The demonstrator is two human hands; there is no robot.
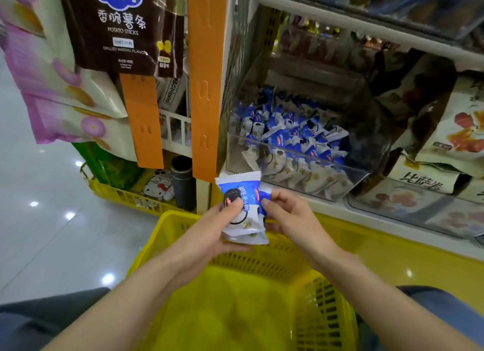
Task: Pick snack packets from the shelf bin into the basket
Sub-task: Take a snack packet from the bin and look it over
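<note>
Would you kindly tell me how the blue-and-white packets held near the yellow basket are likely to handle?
Probably light: the left hand holds the stacked packets with thumb and fingers alone. Likely slippery: the film looks glossy, and the right hand pinches an edge. The crimped ends look floppy, and the contents may crush.

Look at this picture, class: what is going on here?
A person at a shop shelf holds a small stack of blue-and-white snack packets in both hands, just above the far rim of a yellow basket. The left hand grips the stack from the left, thumb on the front; the right hand pinches its right edge. The clear shelf bin behind holds many more of the same packets. No packets show in the visible part of the basket.
</note>
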